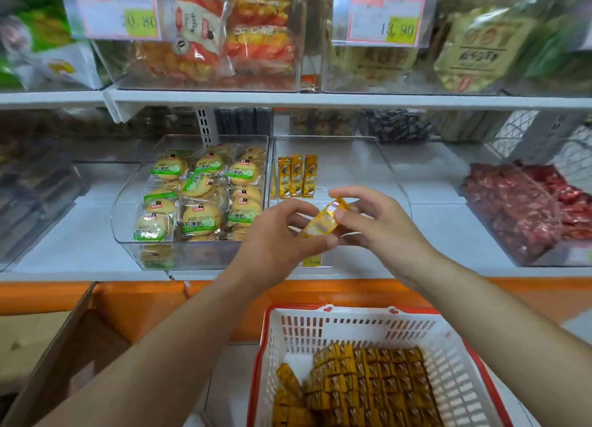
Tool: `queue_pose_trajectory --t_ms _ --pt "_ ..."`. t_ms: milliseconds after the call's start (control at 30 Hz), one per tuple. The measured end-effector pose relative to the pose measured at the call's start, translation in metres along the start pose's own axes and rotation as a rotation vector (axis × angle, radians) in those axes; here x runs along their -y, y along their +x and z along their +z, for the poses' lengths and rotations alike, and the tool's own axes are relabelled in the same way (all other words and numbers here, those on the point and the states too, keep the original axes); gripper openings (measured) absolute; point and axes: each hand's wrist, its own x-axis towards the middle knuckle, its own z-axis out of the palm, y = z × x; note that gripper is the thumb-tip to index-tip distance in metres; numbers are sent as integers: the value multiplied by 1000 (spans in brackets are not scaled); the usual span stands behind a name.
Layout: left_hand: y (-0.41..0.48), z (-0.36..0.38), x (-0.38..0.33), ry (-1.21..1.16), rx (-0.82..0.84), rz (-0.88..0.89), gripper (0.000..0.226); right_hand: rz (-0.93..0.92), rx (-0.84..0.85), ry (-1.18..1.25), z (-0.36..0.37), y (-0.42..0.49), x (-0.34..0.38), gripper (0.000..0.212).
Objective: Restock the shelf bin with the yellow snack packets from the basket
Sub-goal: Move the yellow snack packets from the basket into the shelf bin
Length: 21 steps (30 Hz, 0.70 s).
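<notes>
The left hand point(275, 231) and right hand point(374, 221) together pinch one yellow snack packet point(323, 222), its long axis slanting up-right, above the shelf bin point(352, 170) front edge; the standing packets point(297, 176) are beyond, at its back left corner.

Left grip point(272, 234) and right grip point(374, 221) pinch a yellow packet point(323, 221) at the shelf bin point(352, 167). Three packets point(297, 176) stand inside.

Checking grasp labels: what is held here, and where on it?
A yellow snack packet: left hand pinches its lower end, right hand its upper part.
</notes>
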Motion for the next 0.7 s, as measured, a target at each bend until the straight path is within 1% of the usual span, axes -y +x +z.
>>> queue_pose_trajectory --t_ms 67,100,167,233,267,300,333,367,433,467,500,567,700 --pt "1 -5 -1 -53 -35 -28 37 44 -10 80 -7 -4 0 19" --pt "2 -7 0 -82 -58 -40 36 78 -3 73 -9 -6 -1 15" --pt "2 -10 0 -185 -104 -66 36 146 56 -6 -11 -9 -5 8" --pt "3 -10 -1 -327 -108 -109 39 185 179 -97 -9 -12 -8 5" --pt "3 -9 -1 -372 -95 -127 41 180 231 -152 -7 -13 -8 3" --pt "3 -8 -2 -385 -80 -135 42 156 248 -197 -4 -14 -9 3" --pt "4 -7 -2 -376 -64 -135 41 123 215 -216 -2 -12 -9 4" --pt "4 -6 -2 -357 -53 -131 40 95 141 -198 0 -10 -9 3" --pt "5 -2 -1 -325 -43 -121 38 70 -20 -89 3 -6 -6 10" --pt "6 0 -1 -316 -39 -116 38 53 -54 -44 4 -2 -4 15" --pt "6 1 0 -305 -35 -107 37 33 -57 -24 3 0 -3 21" --pt "7 4 1 -278 -36 -80 36 1 -9 -61 2 7 -2 29" --pt "12 4 7 -207 -45 -32 33 21 115 -159 -3 25 -5 27"
